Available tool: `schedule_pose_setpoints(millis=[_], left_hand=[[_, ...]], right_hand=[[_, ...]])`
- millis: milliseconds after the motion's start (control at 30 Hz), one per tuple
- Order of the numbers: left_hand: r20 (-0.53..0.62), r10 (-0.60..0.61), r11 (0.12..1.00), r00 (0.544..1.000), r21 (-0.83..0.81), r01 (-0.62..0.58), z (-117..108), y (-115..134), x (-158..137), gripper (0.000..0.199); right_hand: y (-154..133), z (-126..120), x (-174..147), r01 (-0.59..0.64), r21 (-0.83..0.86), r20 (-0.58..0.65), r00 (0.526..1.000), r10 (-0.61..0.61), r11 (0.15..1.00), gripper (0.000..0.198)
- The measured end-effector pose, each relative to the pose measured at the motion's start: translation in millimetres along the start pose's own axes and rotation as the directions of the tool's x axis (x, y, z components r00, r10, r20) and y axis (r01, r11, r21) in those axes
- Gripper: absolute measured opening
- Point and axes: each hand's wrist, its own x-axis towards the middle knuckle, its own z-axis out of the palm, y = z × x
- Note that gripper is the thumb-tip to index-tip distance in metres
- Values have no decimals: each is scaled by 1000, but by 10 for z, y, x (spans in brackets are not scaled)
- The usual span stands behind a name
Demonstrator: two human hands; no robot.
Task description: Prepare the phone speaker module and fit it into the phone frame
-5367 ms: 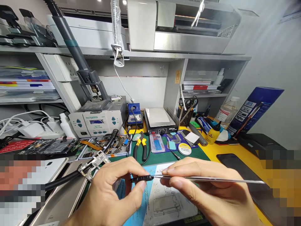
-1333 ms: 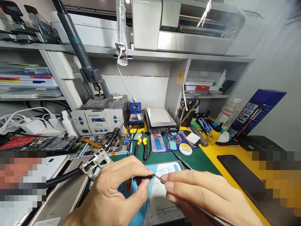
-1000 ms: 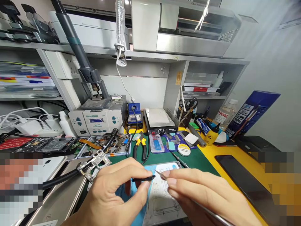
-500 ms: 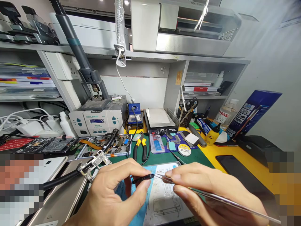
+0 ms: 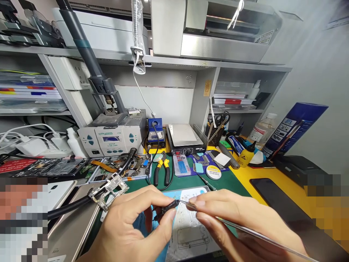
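Note:
Between the thumb and fingers of my left hand point(image 5: 133, 220) is a small, narrow black part point(image 5: 166, 210); its exact kind does not show. My right hand point(image 5: 234, 218) is closed around metal tweezers point(image 5: 253, 234), whose long shaft runs back to the lower right. The fine tips meet the right end of the black part, and whether they grip it I cannot tell. Both hands are above a blue-and-white printed mat point(image 5: 191, 229). Left of my left hand, a bare circuit board point(image 5: 110, 191) rests by a thick black hose.
Yellow-handled pliers point(image 5: 161, 169) lie behind my hands, near a round white tin point(image 5: 213, 172). A dark phone point(image 5: 283, 207) is at the right. Further back stand a hot-air station point(image 5: 114, 140) and a small heating plate point(image 5: 187, 140). Phone shells point(image 5: 73, 214) lie at left.
The black part has tilted, its right end a little higher, and shows more of its side. My right hand and the tweezers have shifted slightly left. The whole view has moved a little.

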Motion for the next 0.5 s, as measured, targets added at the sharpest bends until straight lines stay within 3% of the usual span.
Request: schedule_pose_setpoints(millis=[267,500], left_hand=[[-14,19,999,1000,27,-18,14,-9,-24,15],[5,-2,1000,1000,21,2,-1,-1,-6,13]], right_hand=[[24,-20,-5,4,10,64,998,-5,1000,35],[47,45,25,-2,53,-39,999,4,999,33]])
